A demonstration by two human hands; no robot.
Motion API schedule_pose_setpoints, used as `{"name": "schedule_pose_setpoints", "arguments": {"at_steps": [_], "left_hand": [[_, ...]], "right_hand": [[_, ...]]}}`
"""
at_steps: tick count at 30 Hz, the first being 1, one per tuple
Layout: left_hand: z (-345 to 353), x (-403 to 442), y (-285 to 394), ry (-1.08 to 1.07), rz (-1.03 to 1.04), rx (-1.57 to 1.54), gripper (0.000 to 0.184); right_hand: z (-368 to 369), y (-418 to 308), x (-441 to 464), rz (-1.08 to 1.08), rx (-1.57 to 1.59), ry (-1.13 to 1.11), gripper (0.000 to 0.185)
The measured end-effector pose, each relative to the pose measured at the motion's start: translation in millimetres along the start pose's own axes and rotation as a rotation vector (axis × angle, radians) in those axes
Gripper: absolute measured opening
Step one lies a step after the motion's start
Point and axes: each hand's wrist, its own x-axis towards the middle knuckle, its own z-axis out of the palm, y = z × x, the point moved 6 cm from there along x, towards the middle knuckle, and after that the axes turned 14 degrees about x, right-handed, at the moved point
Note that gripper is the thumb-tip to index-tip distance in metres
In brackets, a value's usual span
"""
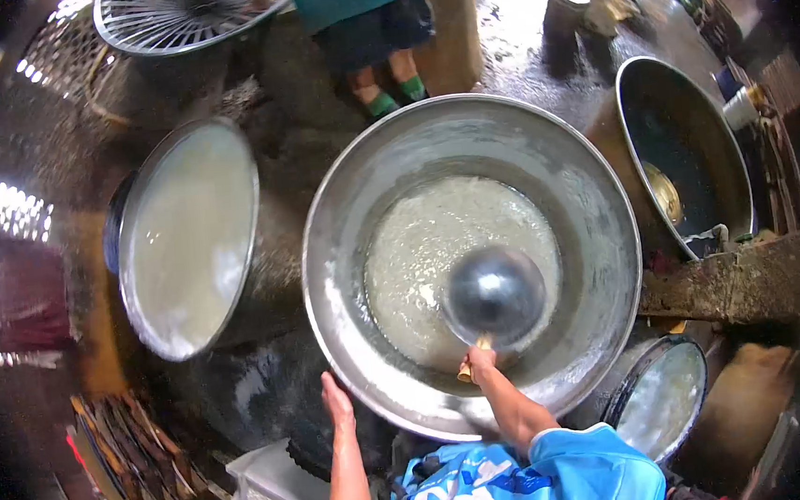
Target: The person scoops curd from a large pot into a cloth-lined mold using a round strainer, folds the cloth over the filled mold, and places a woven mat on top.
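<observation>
While the left hand (338, 403) is released, the right hand's fingers (481, 356) grasp 1 ladle (495, 297) over 1 basin (339, 283).

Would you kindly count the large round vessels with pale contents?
3: the centre basin beneath the ladle, the left vat, and the vat at lower right. Others may be hidden.
</observation>
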Motion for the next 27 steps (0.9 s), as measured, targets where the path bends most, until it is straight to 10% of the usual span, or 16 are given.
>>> {"name": "schedule_pose_setpoints", "arguments": {"at_steps": [2,8,11,13,16,19,27], "left_hand": [[25,24,-34,-0.063,-0.028,-0.081,0.063],[20,42,-97,0.163,-0.097,-0.159,0.073],[29,21,-62,0.213,-0.107,-0.166,0.075],[28,19,-61,0.198,-0.115,-0.223,0.074],[18,18,-75,0.179,-0.084,-0.202,0.071],[15,16,-79,0.16,-0.043,-0.174,0.069],[-6,15,-111,0.423,-0.051,0.332,0.057]], "right_hand": [[-16,-2,38,0.108,0.195,0.264,0.012],[65,-105,93,-0.081,-1.596,0.034,0.053],[87,-113,160,-0.028,-1.301,0.015,0.06],[89,-99,197,-0.024,-0.345,0.283,0.053],[116,-101,247,-0.058,0.176,0.296,0.043],[140,-135,255,0.013,-0.004,0.137,0.01],[132,-163,261,-0.022,-0.28,-0.398,0.013]]}}
